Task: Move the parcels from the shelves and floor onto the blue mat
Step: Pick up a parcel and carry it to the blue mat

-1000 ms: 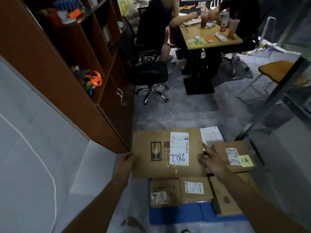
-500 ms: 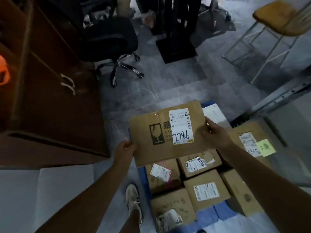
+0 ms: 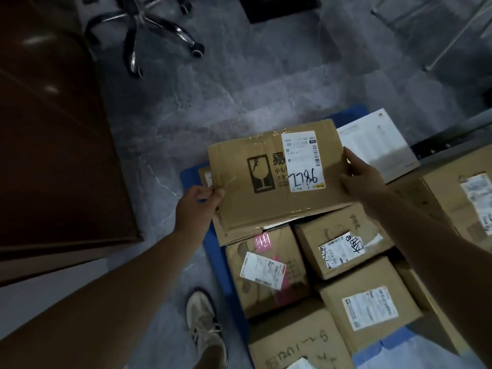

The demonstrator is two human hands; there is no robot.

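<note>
A flat brown cardboard parcel (image 3: 255, 179) with a white label marked 7786 and a fragile-glass print hangs low over the blue mat (image 3: 190, 173). My left hand (image 3: 197, 206) grips its near-left corner, thumb on top. My right hand (image 3: 359, 174) holds its right edge. Under and around it, several smaller brown parcels (image 3: 266, 270) with white labels lie packed on the mat. A white flat parcel (image 3: 378, 145) lies at the mat's far right.
A dark brown wooden cabinet (image 3: 58, 145) stands to the left. An office chair's chrome wheeled base (image 3: 149, 30) is on the grey floor beyond. A chair's thin metal legs (image 3: 452, 35) are at the far right. My shoe (image 3: 202, 326) stands beside the mat.
The camera has tilted down and closer to the mat. The labelled parcel, held in both hands, has come lower over the stacked parcels.
</note>
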